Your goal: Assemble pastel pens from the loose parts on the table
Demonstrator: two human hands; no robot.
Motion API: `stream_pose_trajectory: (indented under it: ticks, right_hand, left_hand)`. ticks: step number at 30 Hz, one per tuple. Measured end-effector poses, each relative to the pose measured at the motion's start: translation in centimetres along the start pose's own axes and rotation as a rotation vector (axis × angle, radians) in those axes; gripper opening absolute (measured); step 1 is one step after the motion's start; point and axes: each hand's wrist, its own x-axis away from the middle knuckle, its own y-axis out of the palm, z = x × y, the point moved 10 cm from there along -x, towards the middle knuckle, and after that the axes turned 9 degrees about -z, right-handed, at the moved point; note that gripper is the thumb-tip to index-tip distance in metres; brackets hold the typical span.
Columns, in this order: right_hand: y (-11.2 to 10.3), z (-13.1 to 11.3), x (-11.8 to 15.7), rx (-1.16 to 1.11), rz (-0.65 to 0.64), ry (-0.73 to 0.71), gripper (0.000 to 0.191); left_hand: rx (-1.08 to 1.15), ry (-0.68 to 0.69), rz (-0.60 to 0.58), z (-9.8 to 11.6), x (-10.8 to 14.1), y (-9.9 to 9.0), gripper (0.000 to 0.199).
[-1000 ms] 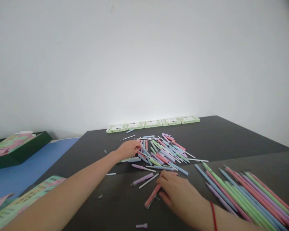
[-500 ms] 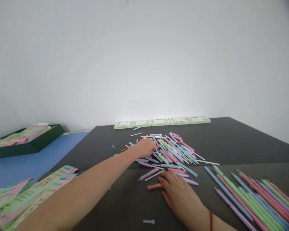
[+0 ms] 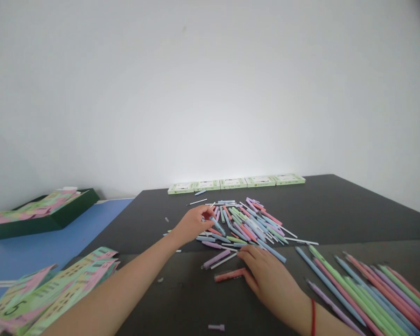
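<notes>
My left hand (image 3: 196,225) is above the left side of the loose pile, its thumb and fingertips pinching a short blue pen part (image 3: 217,226), held tilted. Below and around it lie pastel pen parts (image 3: 245,224) in pink, purple, green and blue, with thin white refills (image 3: 303,241) among them. My right hand (image 3: 266,270) rests palm down on the black table, fingers loosely stretched and the thumb apart. A red pen barrel (image 3: 227,275) lies against its thumb side. Just beyond are a purple barrel (image 3: 215,259) and a white refill (image 3: 224,260).
Long pastel pens (image 3: 367,289) lie in a row at right. Flat green-and-white boxes (image 3: 233,183) line the back edge of the black table (image 3: 182,298). Printed packets (image 3: 59,284) are at left, near a dark green tray (image 3: 56,219). A small purple piece (image 3: 216,327) lies in front.
My left hand has drawn back left from the pile and now shows a blue pen part between its fingertips. The right hand has shifted slightly right, uncovering more of the red barrel.
</notes>
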Motion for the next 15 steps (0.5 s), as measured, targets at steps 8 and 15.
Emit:
stream_pose_trajectory:
  ticks: [8, 15]
  right_hand:
    - [-0.4, 1.1, -0.3, 0.000, -0.002, 0.018, 0.026]
    - [-0.7, 1.6, -0.7, 0.090, -0.105, 0.041, 0.022]
  left_hand:
    - [0.705, -0.021, 0.096, 2.4, 3.7, 1.1, 0.014]
    - [1.232, -0.241, 0.206, 0.3, 10.0, 8.6, 0.013]
